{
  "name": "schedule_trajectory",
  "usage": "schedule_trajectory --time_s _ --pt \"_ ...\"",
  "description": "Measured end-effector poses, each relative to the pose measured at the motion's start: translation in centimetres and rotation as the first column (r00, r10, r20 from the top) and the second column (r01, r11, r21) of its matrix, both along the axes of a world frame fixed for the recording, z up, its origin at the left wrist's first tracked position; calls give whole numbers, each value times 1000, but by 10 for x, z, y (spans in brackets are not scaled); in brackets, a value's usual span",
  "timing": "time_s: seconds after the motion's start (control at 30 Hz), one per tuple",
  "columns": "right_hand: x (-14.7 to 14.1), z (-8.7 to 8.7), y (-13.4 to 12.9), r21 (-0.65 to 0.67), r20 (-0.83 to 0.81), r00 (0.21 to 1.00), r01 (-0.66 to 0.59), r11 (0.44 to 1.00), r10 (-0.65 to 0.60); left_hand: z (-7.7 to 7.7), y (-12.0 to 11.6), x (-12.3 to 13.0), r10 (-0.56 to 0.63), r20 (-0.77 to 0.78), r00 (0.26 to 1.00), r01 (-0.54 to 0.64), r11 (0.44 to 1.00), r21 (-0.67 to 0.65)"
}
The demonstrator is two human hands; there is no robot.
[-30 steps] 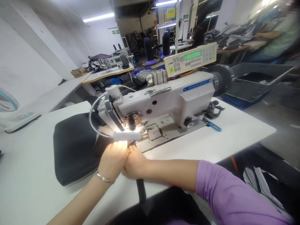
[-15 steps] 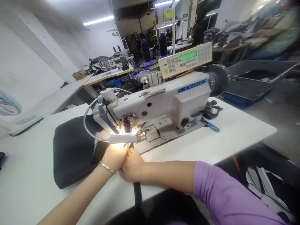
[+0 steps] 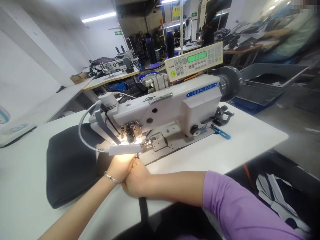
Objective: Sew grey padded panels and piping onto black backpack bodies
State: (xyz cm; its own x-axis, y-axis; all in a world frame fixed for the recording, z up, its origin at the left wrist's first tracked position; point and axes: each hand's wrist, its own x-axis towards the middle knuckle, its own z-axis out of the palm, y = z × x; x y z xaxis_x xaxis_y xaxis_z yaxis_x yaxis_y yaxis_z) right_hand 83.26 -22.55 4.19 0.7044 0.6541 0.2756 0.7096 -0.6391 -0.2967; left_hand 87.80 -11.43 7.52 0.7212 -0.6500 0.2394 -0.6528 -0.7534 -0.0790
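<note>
black bag-like piece | smooth, lying on white table | black strap | crossing table's near edge

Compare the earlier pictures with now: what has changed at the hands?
The left hand has shifted forward and to the right, its wrist closer to the right hand. No new grip or release shows. The hands stay together by the sewing machine lamp; the black bag stays to their left.

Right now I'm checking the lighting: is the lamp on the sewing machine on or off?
On: bright light glows around the lamp, falling on the left hand and the sewing machine just behind it.
</note>
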Motion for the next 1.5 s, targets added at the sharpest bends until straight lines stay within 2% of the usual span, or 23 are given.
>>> schedule_trajectory --time_s 0.13,0.23,0.27,0.3,0.37,0.4,0.47,0.7,1.13,1.37,1.5 --pt "-14 4 -7 -34 -21 1000 -11 999 10 -10 7 -3 34 -93 995 -43 994 -100" --pt "-18 12 -32 -8 -97 978 -188 982 186 -16 6 -8 67 -91 994 -77 992 -100" --pt "-15 14 -42 21 -115 971 -210 977 211 -17 5 -10 77 -84 993 -86 991 -99" --pt "-9 16 -52 47 -117 974 -190 981 194 -18 4 -12 87 -77 993 -94 991 -98" --pt "7 16 -69 83 -74 995 -57 995 63 -20 0 -16 95 -69 993 -101 990 -96" --pt "15 14 -74 92 -46 999 12 996 -8 -20 -1 -18 97 -61 993 -103 990 -96" --pt "28 9 -79 88 -20 997 70 994 -69 -20 -3 -20 100 -36 994 -103 990 -99" --pt "29 -4 -76 64 -26 997 72 995 -70 -24 -2 -22 116 46 992 -105 977 -185" --pt "29 1 -70 33 -26 998 60 998 -59 -20 -3 -19 96 37 995 -87 976 -202" --pt "33 5 -73 -23 -12 1000 -19 1000 19 -16 1 -24 67 -61 996 -78 976 -201" --pt "34 8 -72 -29 -3 999 -39 999 39 -21 3 -23 61 -26 998 -65 972 -228"
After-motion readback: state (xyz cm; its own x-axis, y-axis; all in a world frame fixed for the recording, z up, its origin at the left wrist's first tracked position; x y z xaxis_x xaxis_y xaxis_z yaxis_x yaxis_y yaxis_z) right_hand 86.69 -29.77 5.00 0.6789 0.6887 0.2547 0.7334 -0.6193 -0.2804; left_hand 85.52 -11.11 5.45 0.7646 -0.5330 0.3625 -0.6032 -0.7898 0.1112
